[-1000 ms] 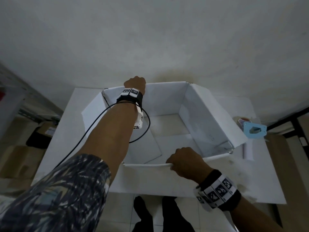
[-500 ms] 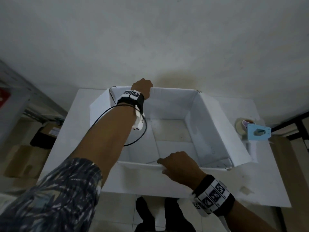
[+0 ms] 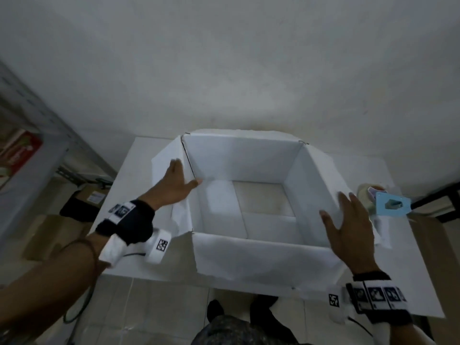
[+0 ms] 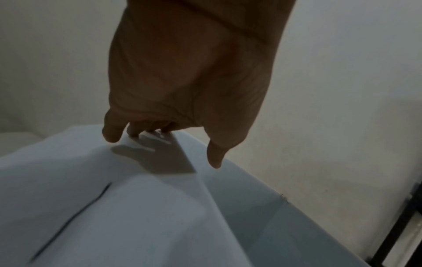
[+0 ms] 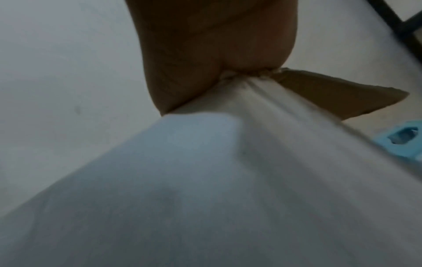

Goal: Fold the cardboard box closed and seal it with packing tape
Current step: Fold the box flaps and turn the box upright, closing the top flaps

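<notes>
An open white cardboard box stands on a white table, its four flaps spread outward. My left hand lies flat on the left flap, fingers straight and thumb over the crease toward the inside. In the left wrist view the fingertips touch that flap. My right hand rests with spread fingers on the right flap. Its palm presses on the flap's edge in the right wrist view. A blue tape dispenser with its roll sits to the right of the box.
The near flap hangs over the table's front edge toward me. A wall stands close behind the box. A metal shelf and brown boxes are on the left. A black frame and another brown box are on the right.
My left hand left the far wall and came back onto the left flap. My right hand let go of the near edge and moved onto the right flap. The near flap now lies outward.
</notes>
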